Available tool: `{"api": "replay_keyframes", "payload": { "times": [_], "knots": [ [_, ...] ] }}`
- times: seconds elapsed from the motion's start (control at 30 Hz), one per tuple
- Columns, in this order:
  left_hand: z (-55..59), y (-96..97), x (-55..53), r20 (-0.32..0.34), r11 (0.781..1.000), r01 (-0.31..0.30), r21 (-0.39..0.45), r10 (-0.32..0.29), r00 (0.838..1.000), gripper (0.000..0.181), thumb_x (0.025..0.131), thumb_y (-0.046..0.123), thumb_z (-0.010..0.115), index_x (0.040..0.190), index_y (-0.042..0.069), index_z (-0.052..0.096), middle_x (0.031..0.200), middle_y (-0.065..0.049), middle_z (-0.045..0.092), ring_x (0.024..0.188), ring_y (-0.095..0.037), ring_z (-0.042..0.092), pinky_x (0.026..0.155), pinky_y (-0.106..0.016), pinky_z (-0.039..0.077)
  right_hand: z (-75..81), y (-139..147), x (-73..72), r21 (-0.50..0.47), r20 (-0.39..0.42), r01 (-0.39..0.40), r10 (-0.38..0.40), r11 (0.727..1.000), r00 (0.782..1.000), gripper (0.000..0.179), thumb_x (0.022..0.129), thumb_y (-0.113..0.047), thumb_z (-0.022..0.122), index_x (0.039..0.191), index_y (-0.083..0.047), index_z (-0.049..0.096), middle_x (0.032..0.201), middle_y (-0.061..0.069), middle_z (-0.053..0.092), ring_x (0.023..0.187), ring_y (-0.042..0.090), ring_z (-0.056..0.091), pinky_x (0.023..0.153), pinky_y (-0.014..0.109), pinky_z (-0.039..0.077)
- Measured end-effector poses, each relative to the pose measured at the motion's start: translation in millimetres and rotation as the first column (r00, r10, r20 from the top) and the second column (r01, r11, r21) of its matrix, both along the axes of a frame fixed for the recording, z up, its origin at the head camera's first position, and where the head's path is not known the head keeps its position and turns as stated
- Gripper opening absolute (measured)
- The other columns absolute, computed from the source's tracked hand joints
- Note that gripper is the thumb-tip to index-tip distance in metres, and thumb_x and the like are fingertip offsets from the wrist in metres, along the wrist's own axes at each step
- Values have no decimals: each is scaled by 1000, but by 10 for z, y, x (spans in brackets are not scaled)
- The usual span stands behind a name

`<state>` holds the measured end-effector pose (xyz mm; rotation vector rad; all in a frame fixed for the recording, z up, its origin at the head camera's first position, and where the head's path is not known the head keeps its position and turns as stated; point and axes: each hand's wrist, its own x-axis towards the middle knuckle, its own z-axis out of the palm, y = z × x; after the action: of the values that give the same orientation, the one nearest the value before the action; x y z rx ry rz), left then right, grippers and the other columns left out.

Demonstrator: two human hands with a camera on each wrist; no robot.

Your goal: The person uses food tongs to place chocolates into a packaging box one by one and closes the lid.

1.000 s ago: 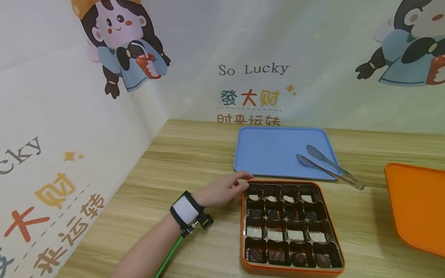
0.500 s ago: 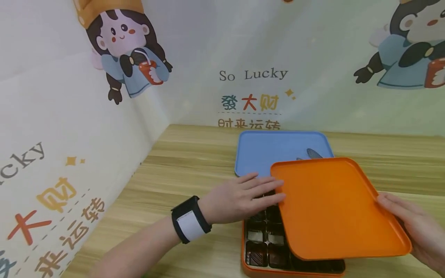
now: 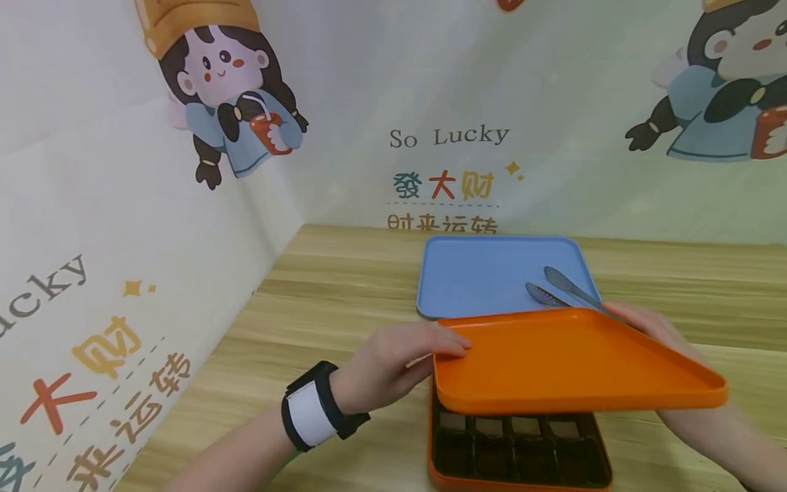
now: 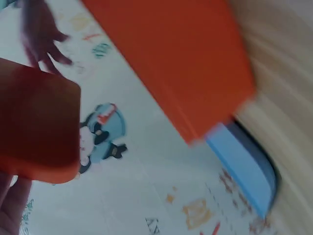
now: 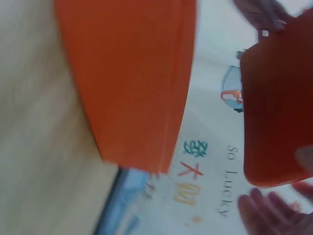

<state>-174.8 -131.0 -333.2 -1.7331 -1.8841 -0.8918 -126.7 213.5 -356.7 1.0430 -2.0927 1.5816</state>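
Observation:
An orange chocolate box (image 3: 435,437) stands on the table with several chocolates in its dark divided insert. Its orange lid (image 3: 553,362) is tilted over the box, hiding the far rows. My left hand (image 3: 393,362) grips the lid's left edge, fingers on top and thumb below. My right hand (image 3: 664,335) is at the lid's far right side, partly hidden behind it. In the left wrist view the right hand (image 4: 41,36) has spread fingers beside the lid (image 4: 39,117). The right wrist view also has the right hand's loosened fingers (image 5: 269,210) at the lid's edge.
Behind the box lies a blue tray (image 3: 479,273). Metal tongs (image 3: 572,283) rest across its right side, their handles hidden by the lid and right hand. A printed cloth backdrop (image 3: 332,137) encloses the wooden table (image 3: 344,287) at the back and left.
The right hand brought the lid in from the right over the box. My left hand went from the box's corner to gripping the lid's left edge, while the right hand shifted to its far side.

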Motion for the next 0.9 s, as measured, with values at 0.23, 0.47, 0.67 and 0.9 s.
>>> {"api": "replay_keyframes", "payload": {
  "times": [0.23, 0.47, 0.67, 0.9],
  "knots": [
    [92, -5, 104, 622, 990, 61, 128, -128, 773, 43, 99, 0, 54, 138, -10, 40, 111, -29, 63, 98, -28, 67, 79, -42, 57, 119, -7, 130, 370, -140, 413, -389, 832, 910, 14, 98, -13, 60, 112, -10, 59, 83, -12, 64, 67, 1, 56, 48, 19, 40],
    [-36, -36, 165, 913, 980, -52, -195, 200, 356, 65, 105, 21, 46, 156, 16, 6, 75, -13, 68, 63, -23, 65, 57, -45, 57, -5, -27, 76, 357, 563, -139, -93, 924, 821, 47, 109, -20, 33, 148, 2, 19, 63, 5, 56, 39, 26, 47, 41, 35, 45],
    [-275, -41, 221, 933, 958, 16, -287, 276, 232, 68, 106, 27, 43, 156, 18, -2, 57, -17, 62, 41, -19, 58, 43, -49, 51, -160, -90, 138, 336, 668, -194, -87, 922, 739, 65, 108, -24, 38, 152, 7, 1, 51, 4, 53, 30, 24, 42, 31, 35, 41],
    [-380, -25, 269, 950, 958, 18, -285, 280, 140, 69, 106, 27, 45, 156, 14, -1, 57, -11, 61, 39, -15, 55, 39, -37, 51, -234, -74, 225, 358, 669, -199, -101, 912, 736, 67, 107, -24, 40, 150, 11, 2, 50, 3, 54, 32, 21, 47, 28, 35, 41]
  ]
}}
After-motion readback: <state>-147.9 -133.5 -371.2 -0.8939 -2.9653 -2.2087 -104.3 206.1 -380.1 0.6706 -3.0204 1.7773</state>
